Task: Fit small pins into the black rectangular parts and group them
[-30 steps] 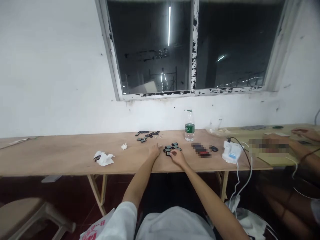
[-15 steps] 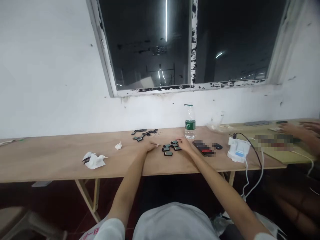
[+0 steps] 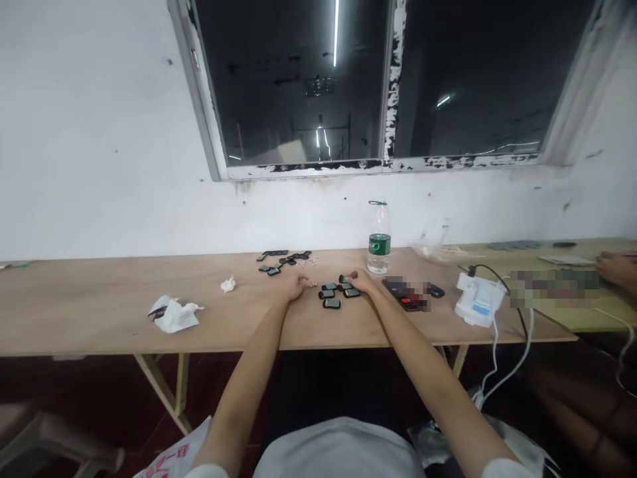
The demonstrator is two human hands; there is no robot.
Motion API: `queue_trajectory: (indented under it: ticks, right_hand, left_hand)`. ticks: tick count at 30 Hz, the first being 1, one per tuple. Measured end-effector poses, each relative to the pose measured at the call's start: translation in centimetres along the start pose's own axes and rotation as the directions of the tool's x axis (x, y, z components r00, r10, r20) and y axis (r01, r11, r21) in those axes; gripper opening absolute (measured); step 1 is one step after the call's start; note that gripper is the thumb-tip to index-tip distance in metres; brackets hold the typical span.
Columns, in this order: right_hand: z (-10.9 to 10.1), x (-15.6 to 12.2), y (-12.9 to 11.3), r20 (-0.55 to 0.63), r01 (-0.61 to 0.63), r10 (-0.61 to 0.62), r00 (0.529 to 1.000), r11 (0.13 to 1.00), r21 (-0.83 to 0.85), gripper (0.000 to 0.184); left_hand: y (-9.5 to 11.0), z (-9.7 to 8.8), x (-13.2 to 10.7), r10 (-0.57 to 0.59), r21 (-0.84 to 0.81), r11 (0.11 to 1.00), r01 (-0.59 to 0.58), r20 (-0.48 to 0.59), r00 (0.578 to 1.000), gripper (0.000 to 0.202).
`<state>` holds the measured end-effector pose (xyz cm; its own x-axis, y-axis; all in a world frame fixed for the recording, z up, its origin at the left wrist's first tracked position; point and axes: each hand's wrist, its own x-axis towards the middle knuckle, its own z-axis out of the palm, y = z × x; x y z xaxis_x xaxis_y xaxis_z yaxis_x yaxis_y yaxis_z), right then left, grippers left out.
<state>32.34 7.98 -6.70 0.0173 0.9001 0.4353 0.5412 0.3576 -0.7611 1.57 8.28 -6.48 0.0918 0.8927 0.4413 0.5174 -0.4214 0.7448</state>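
Note:
On the wooden table, several small black-cased pieces with grey faces [image 3: 331, 304] lie between my hands. My right hand [image 3: 364, 281] is at the upper right of this group, fingers pinched at the edge of one black-and-grey piece [image 3: 344, 279]. My left hand [image 3: 297, 287] rests on the table left of the group with its fingers curled. What it holds, if anything, is too small to make out. Tiny pale bits [image 3: 313, 284] lie just beside its fingertips.
Behind my left hand lies a pile of similar black pieces [image 3: 293, 257] with small white bits. A water bottle [image 3: 379, 245], phone [image 3: 404, 295], black mouse [image 3: 436, 291] and white power strip [image 3: 480, 299] stand rightward. Crumpled tissues [image 3: 176, 315] lie left. Another person's hand [image 3: 617, 269] is far right.
My left hand's fingers have drawn back and curled beside the pale bits. My right hand stays at the upper right piece. The other person's hands have moved right. The view has shifted slightly.

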Motion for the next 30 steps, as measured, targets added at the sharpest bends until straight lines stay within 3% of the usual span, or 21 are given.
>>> queue_trajectory:
  ticks: [4, 7, 10, 12, 22, 26, 30]
  right_hand:
    - [-0.5, -0.7, -1.2, -0.053, 0.065, -0.058, 0.997, 0.988, 0.14, 0.013]
    - [-0.6, -1.3, -2.3, -0.063, 0.15, -0.139, 0.988, 0.96, 0.237, 0.02]
    - [-0.7, -1.5, -3.1, -0.149, 0.148, -0.106, 0.983, 0.937, 0.315, 0.026]
    - [-0.7, -1.6, -3.4, -0.141, 0.115, -0.063, 0.988, 0.909, 0.4, 0.031]
    - [0.3, -2.2, -4.7, -0.057, 0.008, 0.032, 0.998, 0.806, 0.591, 0.034]
    - [0.3, -2.2, -4.3, -0.008, -0.013, 0.022, 1.0, 0.804, 0.595, 0.038]
    - [-0.1, -2.4, -4.0, 0.038, -0.011, -0.015, 0.999, 0.796, 0.606, 0.042]
  left_hand:
    - [3.4, 1.6, 0.0, 0.171, -0.058, 0.984, -0.167, 0.059, 0.984, 0.028]
    - [6.2, 3.1, 0.1, 0.311, -0.021, 0.95, -0.311, 0.158, 0.937, 0.028]
    - [8.0, 4.3, 0.1, 0.373, 0.027, 0.925, -0.38, 0.14, 0.917, 0.025]
    - [8.4, 4.8, 0.0, 0.386, 0.026, 0.92, -0.391, 0.117, 0.915, 0.026]
    - [7.2, 5.6, -0.2, 0.35, -0.061, 0.936, -0.347, 0.056, 0.935, 0.018]
    - [7.1, 5.8, -0.1, 0.241, -0.207, 0.951, -0.229, 0.034, 0.97, 0.024]
    - [7.2, 5.8, -0.2, 0.096, -0.305, 0.95, -0.062, 0.097, 0.991, 0.025]
